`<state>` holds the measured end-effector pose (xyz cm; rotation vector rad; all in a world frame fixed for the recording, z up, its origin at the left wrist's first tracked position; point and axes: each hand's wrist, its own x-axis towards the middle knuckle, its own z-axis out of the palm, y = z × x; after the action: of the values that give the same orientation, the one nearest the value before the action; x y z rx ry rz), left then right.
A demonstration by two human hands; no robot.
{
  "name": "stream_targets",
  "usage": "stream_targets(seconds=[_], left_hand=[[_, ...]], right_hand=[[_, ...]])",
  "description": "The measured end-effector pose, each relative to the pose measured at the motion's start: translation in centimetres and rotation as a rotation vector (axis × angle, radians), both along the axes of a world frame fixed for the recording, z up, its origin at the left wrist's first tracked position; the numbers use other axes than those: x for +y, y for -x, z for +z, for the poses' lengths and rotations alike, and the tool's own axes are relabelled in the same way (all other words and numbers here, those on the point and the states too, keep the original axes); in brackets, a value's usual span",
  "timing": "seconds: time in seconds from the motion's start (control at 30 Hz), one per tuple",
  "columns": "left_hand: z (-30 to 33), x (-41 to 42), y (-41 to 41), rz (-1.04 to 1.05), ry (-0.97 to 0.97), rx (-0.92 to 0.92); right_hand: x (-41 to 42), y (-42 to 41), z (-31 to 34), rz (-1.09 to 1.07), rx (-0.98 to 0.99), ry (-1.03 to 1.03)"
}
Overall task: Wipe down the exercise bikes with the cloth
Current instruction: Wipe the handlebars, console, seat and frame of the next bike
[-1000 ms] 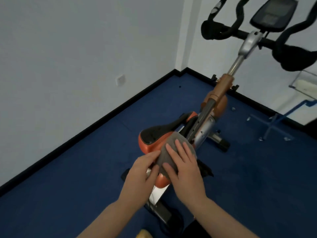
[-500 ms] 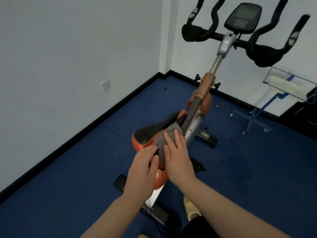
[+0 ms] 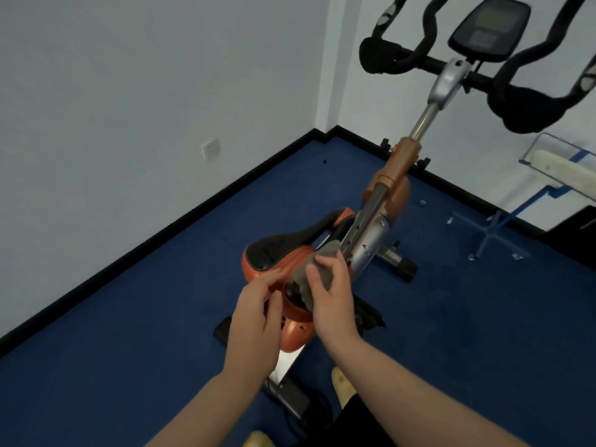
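An orange-and-black exercise bike [image 3: 380, 227] stands on the blue floor [image 3: 161, 317] in the corner, its handlebars [image 3: 522, 101] cut off at the top edge. The right hand [image 3: 332, 301] has its fingers curled round a grey cloth [image 3: 317, 269] at the seat [image 3: 277, 256]. The left hand [image 3: 254, 314], fingers loosely bent, sits just beside the cloth; whether it touches is unclear. The arms hide the lower frame.
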<state>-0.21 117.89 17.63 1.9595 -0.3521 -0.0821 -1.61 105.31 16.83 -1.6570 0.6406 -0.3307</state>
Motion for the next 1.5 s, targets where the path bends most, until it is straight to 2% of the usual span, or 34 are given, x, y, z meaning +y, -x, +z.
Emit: stream_targets(seconds=[0.1,0.23,0.33,0.4,0.53,0.6,0.7,0.77,0.87,1.0,1.07,1.13,1.2,1.27,1.3,1.37,1.4,1.43,1.5], left_hand=[[-0.2,-0.1,0.3,0.059,-0.013,-0.018],[-0.3,-0.5,1.0,0.136,0.003,-0.004],[-0.2,-0.9,0.8,0.135,-0.052,-0.025],[0.0,-1.4,0.6,0.136,-0.053,-0.015],[0.5,-3.2,0.3,0.177,0.024,-0.049],[0.4,-4.5,0.0,0.234,0.091,-0.025],[0.2,-6.0,-0.8,0.344,0.182,0.083],[0.0,-6.6,-1.3,0.388,0.187,0.073],[-0.2,-7.4,-1.6,0.423,0.108,-0.018],[-1.1,-8.5,-1.6,0.498,-0.124,-0.110],[-1.5,-8.6,-1.4,0.511,-0.192,-0.171],[-1.9,-8.7,-1.2,0.528,-0.232,-0.270],[-2.4,-9.0,-1.3,0.569,-0.254,-0.334],[-2.5,-9.0,-1.5,0.551,-0.252,-0.379],[-2.6,-9.0,-1.5,0.554,-0.256,-0.394],[-2.8,-9.1,-1.5,0.585,-0.261,-0.415],[-2.9,-9.2,-1.3,0.605,-0.260,-0.427],[-3.0,-9.3,-1.2,0.628,-0.252,-0.442],[-3.2,-9.8,-0.8,0.698,-0.211,-0.437]], right_hand=[[0.9,-1.0,0.6,-0.097,0.145,0.095],[2.8,1.2,0.0,0.063,0.189,0.226],[-0.3,-3.1,0.0,0.018,0.327,0.203],[-1.7,-4.1,-0.1,-0.007,0.327,0.123],[0.8,0.1,-0.4,0.139,0.263,0.253],[-1.0,-2.5,-0.9,0.083,0.236,0.195],[-4.2,-6.8,-0.6,-0.037,0.304,0.053],[-3.7,-5.8,-0.8,0.019,0.262,0.167],[-3.7,-4.6,-1.8,0.147,0.155,0.265],[-10.3,-9.7,-1.7,0.067,0.148,0.317],[-11.8,-9.6,-2.0,0.200,0.099,0.481],[-12.0,-8.2,-2.7,0.422,-0.010,0.791],[-13.9,-7.9,-3.2,0.655,-0.149,1.008],[-16.9,-9.9,-2.6,0.846,-0.225,1.024],[-18.3,-11.1,-2.1,0.899,-0.189,0.914],[-19.6,-12.9,-1.4,0.866,-0.021,0.632],[-19.4,-13.2,-1.6,0.827,0.050,0.603],[-18.8,-13.1,-1.7,0.822,0.074,0.699],[-17.2,-12.6,-1.4,0.918,-0.066,1.040]])
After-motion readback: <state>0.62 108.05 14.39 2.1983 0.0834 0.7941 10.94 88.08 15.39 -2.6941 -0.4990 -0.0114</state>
